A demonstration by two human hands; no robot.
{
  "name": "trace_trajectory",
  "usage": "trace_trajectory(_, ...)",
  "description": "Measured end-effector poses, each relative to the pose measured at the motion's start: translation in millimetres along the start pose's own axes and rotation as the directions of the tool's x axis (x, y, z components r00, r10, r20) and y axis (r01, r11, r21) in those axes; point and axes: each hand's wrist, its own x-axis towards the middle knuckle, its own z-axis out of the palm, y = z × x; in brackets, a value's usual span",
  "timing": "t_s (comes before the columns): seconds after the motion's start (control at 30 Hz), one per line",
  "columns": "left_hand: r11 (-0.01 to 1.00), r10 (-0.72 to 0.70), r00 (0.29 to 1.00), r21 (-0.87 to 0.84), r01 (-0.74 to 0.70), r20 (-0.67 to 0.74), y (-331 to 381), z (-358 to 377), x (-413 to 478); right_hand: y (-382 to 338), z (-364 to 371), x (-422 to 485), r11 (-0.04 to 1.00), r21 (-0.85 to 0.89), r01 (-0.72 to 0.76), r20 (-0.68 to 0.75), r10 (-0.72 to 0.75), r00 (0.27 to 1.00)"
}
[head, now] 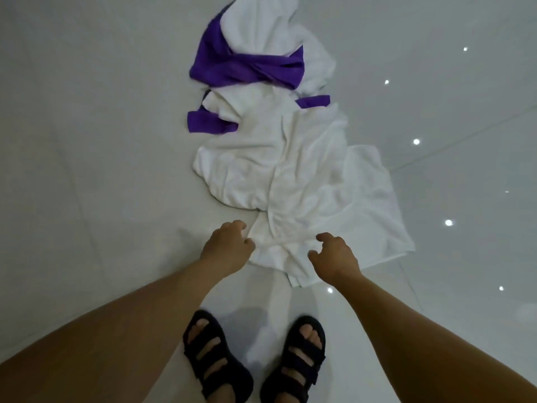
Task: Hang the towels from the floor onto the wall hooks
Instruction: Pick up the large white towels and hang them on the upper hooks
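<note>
A large white towel (305, 181) lies crumpled on the pale tiled floor in front of me. Farther off, a purple towel (232, 65) lies tangled with another white towel (261, 21); purple strips (209, 122) also poke out from under the near towel. My left hand (229, 245) hovers at the near towel's left front edge with fingers curled and apart, holding nothing. My right hand (334, 255) is over the towel's front edge, fingers spread in a claw, also holding nothing. No wall hooks are in view.
My two feet in black strapped sandals (218, 353) stand on the glossy tiles just behind the towel. Bright ceiling-light reflections (449, 222) dot the floor to the right.
</note>
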Motion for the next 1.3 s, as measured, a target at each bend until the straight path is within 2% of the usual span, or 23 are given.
trace_trajectory(0.17, 0.991, -0.010, 0.999, -0.132, 0.005, -0.035, -0.8, 57.1, 96.6, 3.2, 64.6, 75.4, 0.996, 0.032, 0.086, -0.039, -0.084, 0.996)
trace_trajectory(0.33, 0.967, -0.019, 0.999, -0.256, 0.012, -0.026, 14.6, 98.0, 141.7, 10.6, 81.8, 109.6, 0.991, 0.070, 0.114, -0.090, -0.107, 0.990)
trace_trajectory(0.5, 0.921, -0.080, 0.989, -0.389, 0.026, -0.124, 24.7, 91.1, 135.4, 15.9, 67.8, 102.8, 0.990, 0.083, 0.114, -0.091, -0.107, 0.990)
trace_trajectory(0.67, 0.813, 0.004, 0.985, -0.573, -0.103, -0.172, 37.1, 39.1, 80.9, 1.2, 29.4, 60.7, 0.992, 0.077, 0.101, -0.174, -0.087, 0.981)
trace_trajectory(0.73, 0.723, -0.027, 0.982, -0.682, -0.109, -0.187, 52.9, -3.2, 48.4, -19.1, -0.4, 29.9, 0.991, 0.067, 0.119, -0.159, -0.107, 0.981)
trace_trajectory(0.77, 0.628, -0.053, 0.985, -0.773, -0.095, -0.164, 66.8, -30.4, 26.9, -31.7, -20.4, 9.5, 0.988, 0.063, 0.140, -0.161, -0.128, 0.979)
trace_trajectory(0.83, 0.374, -0.060, 0.996, -0.927, -0.032, -0.059, 101.8, -87.6, -20.5, -61.0, -61.1, -34.1, 0.968, 0.048, 0.247, -0.205, -0.233, 0.951)
trace_trajectory(0.87, 0.267, -0.004, 1.000, -0.964, 0.000, -0.001, 118.8, -114.8, -43.2, -76.5, -81.3, -54.5, 0.947, 0.040, 0.318, -0.247, -0.299, 0.922)
trace_trajectory(0.93, 0.195, 0.133, 0.991, -0.981, 0.008, 0.034, 152.9, -170.0, -92.7, -110.7, -121.8, -95.5, 0.911, 0.081, 0.404, -0.346, -0.354, 0.869)
trace_trajectory(1.07, 0.171, 0.304, 0.953, -0.983, -0.069, -0.014, 198.2, -287.1, -183.0, -170.7, -205.1, -167.3, 0.824, 0.166, 0.542, -0.577, -0.365, 0.731)
trace_trajectory(1.1, 0.185, 0.348, 0.937, -0.976, -0.112, -0.041, 204.2, -315.6, -204.5, -183.5, -224.0, -184.7, 0.812, 0.189, 0.552, -0.590, -0.355, 0.725)
trace_trajectory(1.13, 0.200, 0.384, 0.920, -0.966, -0.163, -0.076, 208.4, -342.5, -226.3, -196.5, -241.9, -203.4, 0.812, 0.228, 0.538, -0.565, -0.339, 0.752)
trace_trajectory(1.2, 0.255, 0.397, 0.904, -0.927, -0.276, -0.160, 211.0, -391.2, -267.0, -223.4, -274.0, -246.2, 0.790, 0.416, 0.449, -0.429, -0.265, 0.864)
trace_trajectory(1.23, 0.291, 0.365, 0.908, -0.902, -0.320, -0.204, 209.4, -412.3, -285.7, -238.0, -288.3, -271.0, 0.739, 0.550, 0.388, -0.344, -0.222, 0.912)
trace_trajectory(1.3, 0.414, 0.268, 0.923, -0.832, -0.368, -0.275, 198.7, -446.6, -315.1, -267.0, -315.9, -320.3, 0.617, 0.722, 0.314, -0.245, -0.196, 0.949)
